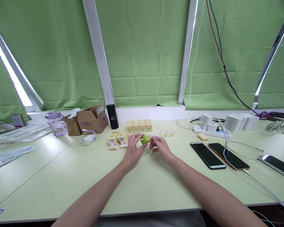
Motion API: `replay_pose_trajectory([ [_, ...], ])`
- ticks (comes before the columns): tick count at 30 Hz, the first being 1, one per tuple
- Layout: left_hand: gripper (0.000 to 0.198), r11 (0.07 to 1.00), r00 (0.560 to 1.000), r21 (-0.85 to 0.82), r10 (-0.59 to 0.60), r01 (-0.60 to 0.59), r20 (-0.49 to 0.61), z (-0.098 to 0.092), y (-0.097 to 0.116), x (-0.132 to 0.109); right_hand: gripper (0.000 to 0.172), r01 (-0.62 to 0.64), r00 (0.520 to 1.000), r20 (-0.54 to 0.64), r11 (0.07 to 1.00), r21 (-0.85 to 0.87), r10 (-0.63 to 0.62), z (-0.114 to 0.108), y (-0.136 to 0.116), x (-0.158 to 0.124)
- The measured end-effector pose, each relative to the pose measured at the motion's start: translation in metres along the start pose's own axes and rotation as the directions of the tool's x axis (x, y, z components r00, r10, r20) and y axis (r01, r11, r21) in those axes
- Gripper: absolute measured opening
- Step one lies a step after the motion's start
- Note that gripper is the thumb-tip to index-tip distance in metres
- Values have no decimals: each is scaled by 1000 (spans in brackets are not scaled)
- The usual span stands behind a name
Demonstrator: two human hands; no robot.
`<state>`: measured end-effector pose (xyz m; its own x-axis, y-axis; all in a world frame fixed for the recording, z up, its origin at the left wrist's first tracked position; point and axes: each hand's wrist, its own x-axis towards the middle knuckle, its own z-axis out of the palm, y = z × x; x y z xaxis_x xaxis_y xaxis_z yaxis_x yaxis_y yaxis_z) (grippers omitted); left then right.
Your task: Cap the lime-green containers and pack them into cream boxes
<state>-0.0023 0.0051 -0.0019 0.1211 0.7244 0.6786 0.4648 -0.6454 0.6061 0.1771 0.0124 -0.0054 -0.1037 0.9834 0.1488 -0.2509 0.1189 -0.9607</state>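
Note:
My left hand [133,149] is closed on a small green pear-shaped object [145,139] with a short pale stem, held just above the table. At its right side, my right hand [162,148] has its fingers pinched together. A small pale bit shows by those fingertips, too small to name. Two opened cream boxes [113,141] with green labels lie left of my left hand, their flaps spread. Behind my hands stands a row of several closed cream boxes [139,126]. Clear plastic cases [167,133] with yellow spots rest just beyond my right hand.
A cardboard box [92,120], a black cylinder [112,116] and a lilac bottle [56,123] stand at back left. To the right are several phones [208,155], a power strip [212,131], white boxes [241,122] and loose cables. The table [142,189] ends close to me.

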Motion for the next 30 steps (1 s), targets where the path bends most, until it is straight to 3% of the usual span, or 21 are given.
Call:
replay_pose_trajectory([
  [3,39,991,995,-90,-98,97,-14,2,-3,2,58,8,1000,-6,995,-95,-9,-2,4,3],
  [8,36,953,980,-233,-201,195,-3,3,-7,8,38,30,994,-79,910,-413,-69,-8,12,9],
  [15,60,826,928,-431,-363,363,85,1,-10,14,12,-33,966,-212,741,-671,-149,-28,11,16],
  [21,57,645,869,-617,-475,451,139,2,-15,13,22,-101,924,-291,575,-812,-249,-46,7,21],
  [23,56,592,856,-669,-499,450,134,3,-18,13,27,-50,904,-216,411,-910,-370,-54,6,24],
  [25,55,553,844,-705,-521,445,125,3,-20,13,31,-46,878,-185,307,-951,-442,-64,5,28],
  [30,57,506,834,-743,-537,439,127,1,-21,14,43,-227,797,-362,315,-922,-484,-92,4,36],
])
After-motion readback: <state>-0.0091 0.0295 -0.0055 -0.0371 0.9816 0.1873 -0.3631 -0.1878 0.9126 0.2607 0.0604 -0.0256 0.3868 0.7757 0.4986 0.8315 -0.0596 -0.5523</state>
